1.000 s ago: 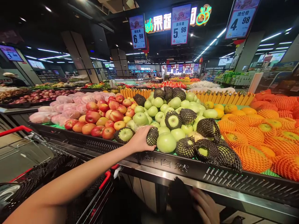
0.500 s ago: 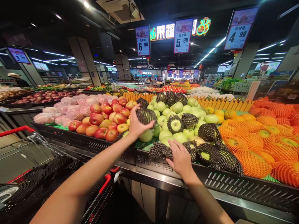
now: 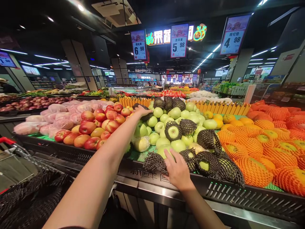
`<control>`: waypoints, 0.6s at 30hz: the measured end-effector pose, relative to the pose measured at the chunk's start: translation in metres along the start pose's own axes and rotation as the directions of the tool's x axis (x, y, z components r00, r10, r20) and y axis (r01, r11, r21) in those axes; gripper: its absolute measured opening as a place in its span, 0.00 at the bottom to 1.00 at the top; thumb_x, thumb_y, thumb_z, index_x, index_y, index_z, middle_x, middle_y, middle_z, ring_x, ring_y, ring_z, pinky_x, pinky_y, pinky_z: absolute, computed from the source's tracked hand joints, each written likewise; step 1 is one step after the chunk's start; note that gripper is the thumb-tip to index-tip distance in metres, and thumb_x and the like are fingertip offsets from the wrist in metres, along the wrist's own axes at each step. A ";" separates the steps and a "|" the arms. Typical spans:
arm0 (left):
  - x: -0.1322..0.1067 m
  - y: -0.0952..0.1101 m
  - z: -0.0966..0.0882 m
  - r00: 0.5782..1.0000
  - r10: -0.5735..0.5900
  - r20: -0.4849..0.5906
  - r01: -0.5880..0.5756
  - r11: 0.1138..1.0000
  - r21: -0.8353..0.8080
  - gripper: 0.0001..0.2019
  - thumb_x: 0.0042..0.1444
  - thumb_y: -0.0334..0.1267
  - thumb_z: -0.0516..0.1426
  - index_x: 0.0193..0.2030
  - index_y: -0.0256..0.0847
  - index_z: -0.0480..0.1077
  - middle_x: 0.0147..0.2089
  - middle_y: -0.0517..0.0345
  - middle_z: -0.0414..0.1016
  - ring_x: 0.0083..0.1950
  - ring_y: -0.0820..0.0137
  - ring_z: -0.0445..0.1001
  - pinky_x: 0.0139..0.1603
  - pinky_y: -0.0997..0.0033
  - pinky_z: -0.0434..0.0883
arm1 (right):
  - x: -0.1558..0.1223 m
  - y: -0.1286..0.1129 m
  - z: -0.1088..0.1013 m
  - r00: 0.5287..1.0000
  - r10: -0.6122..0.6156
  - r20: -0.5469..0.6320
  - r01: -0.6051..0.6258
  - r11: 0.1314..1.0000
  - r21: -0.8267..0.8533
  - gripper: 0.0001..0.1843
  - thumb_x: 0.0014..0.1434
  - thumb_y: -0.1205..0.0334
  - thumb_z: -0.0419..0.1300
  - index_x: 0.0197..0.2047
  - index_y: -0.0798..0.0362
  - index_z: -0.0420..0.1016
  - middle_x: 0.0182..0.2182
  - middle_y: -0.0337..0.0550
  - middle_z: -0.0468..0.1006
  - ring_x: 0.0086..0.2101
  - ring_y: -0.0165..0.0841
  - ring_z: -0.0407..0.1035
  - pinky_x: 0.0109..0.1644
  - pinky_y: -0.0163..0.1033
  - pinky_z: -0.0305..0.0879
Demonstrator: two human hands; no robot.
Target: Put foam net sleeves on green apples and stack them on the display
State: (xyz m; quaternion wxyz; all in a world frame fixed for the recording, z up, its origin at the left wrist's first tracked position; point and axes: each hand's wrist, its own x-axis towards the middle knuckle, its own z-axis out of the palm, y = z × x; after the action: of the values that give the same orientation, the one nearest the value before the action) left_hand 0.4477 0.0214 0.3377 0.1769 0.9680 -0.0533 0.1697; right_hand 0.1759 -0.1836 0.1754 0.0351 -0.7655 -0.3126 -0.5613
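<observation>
L hand [image 3: 141, 111]: your arm's stretched far back over the green apples [image 3: 177, 145], fingers spread on a netted apple [image 3: 145, 116] nr the red apples [image 3: 87, 127].
R hand [image 3: 177, 170]: loosely open, resting on a black foam net [image 3: 154, 161] at the bin front edge [image 3: 238, 190].

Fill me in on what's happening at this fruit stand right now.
A person leans over a supermarket display of green apples, some in black foam nets. The left hand reaches far back and rests on a netted apple near the red apples. The right hand lies at the front edge, on a black net beside a bare green apple. Netted oranges fill the right side.
</observation>
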 end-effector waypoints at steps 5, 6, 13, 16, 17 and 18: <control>-0.003 0.036 0.002 0.991 0.072 -0.114 -0.056 0.989 0.135 0.44 0.54 0.64 0.56 0.67 0.32 0.57 0.70 0.31 0.57 0.70 0.42 0.53 0.68 0.47 0.52 | 0.000 0.000 0.001 1.000 -0.008 -0.006 0.007 1.000 -0.010 0.19 0.67 0.52 0.52 0.42 0.59 0.76 0.51 0.58 0.79 0.54 0.50 0.67 0.55 0.51 0.68; -0.001 0.043 0.006 0.993 0.097 -0.069 -0.085 0.984 0.158 0.42 0.51 0.65 0.58 0.63 0.32 0.63 0.66 0.32 0.63 0.68 0.42 0.57 0.67 0.48 0.55 | 0.000 0.000 0.001 1.000 -0.009 -0.010 0.009 1.000 -0.010 0.20 0.68 0.52 0.51 0.42 0.59 0.76 0.51 0.58 0.79 0.54 0.51 0.67 0.55 0.52 0.68; -0.001 0.074 0.024 0.994 0.102 0.034 -0.108 0.959 0.261 0.31 0.52 0.61 0.60 0.44 0.29 0.75 0.47 0.32 0.78 0.52 0.44 0.75 0.62 0.44 0.61 | 0.000 0.001 0.001 0.999 -0.019 -0.027 0.018 0.999 -0.037 0.19 0.68 0.61 0.45 0.40 0.58 0.77 0.51 0.56 0.80 0.54 0.49 0.68 0.53 0.50 0.69; -0.021 0.076 0.002 0.979 0.203 -0.023 -0.187 0.936 0.298 0.31 0.52 0.61 0.59 0.42 0.28 0.74 0.44 0.33 0.78 0.47 0.48 0.75 0.56 0.48 0.64 | -0.001 0.001 0.002 1.000 -0.022 -0.022 0.022 1.000 -0.021 0.19 0.68 0.57 0.48 0.41 0.58 0.77 0.52 0.58 0.80 0.55 0.50 0.67 0.53 0.51 0.69; -0.031 0.074 -0.008 0.965 0.259 -0.050 -0.231 0.923 0.309 0.32 0.54 0.62 0.57 0.43 0.27 0.73 0.44 0.33 0.78 0.47 0.50 0.74 0.54 0.50 0.65 | -0.001 0.001 0.002 1.000 -0.019 -0.016 0.019 1.000 -0.014 0.19 0.68 0.56 0.48 0.42 0.58 0.77 0.52 0.58 0.80 0.55 0.50 0.66 0.53 0.51 0.68; -0.043 0.071 -0.019 0.944 0.322 -0.077 -0.283 0.905 0.318 0.33 0.57 0.62 0.54 0.47 0.27 0.72 0.46 0.34 0.77 0.48 0.51 0.73 0.53 0.53 0.66 | -0.001 0.001 0.001 1.000 -0.014 -0.008 0.013 1.000 -0.008 0.19 0.68 0.56 0.49 0.42 0.59 0.77 0.52 0.58 0.80 0.55 0.50 0.66 0.54 0.51 0.68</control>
State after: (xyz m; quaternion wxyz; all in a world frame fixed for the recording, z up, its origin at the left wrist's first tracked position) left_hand 0.3896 -0.0358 0.3624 0.0010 0.9507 -0.1648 0.2626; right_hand 0.1772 -0.1841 0.1739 0.0294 -0.7612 -0.3153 -0.5659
